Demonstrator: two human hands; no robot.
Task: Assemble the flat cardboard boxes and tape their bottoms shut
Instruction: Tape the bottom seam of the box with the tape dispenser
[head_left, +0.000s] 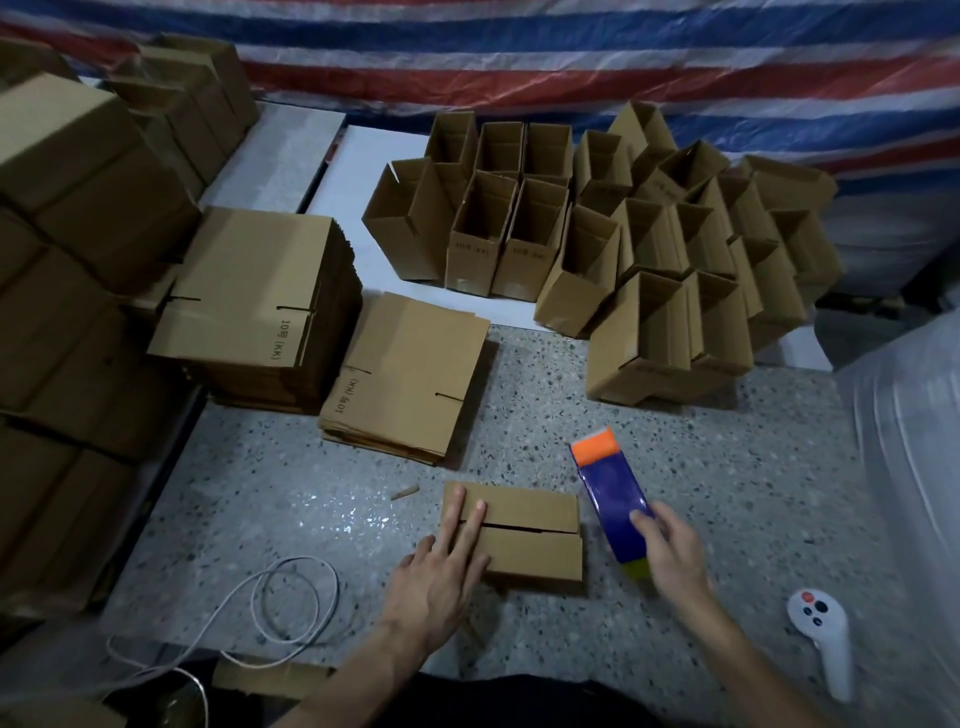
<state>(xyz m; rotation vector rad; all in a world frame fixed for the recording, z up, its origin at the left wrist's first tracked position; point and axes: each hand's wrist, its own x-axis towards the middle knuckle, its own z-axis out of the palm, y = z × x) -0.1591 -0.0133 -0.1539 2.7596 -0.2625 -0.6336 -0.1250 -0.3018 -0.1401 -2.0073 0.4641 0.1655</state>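
On the speckled terrazzo floor (260, 493), the left hand (441, 566) pressed straight fingers on the 2 closed flaps (524, 506) of a matte rectangular cardboard box (535, 551). Beside it, the right hand (670, 551) gripped a glossy blue, orange-tipped tape dispenser (610, 488).

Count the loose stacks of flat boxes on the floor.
2: a tall stack at left centre, and a lower stack just right of it. The brown bundles piled at far left may hold more flats.

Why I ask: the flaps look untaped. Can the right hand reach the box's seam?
Probably yes: the right hand holds the tape dispenser beside the box; the left hand covers only its left end.
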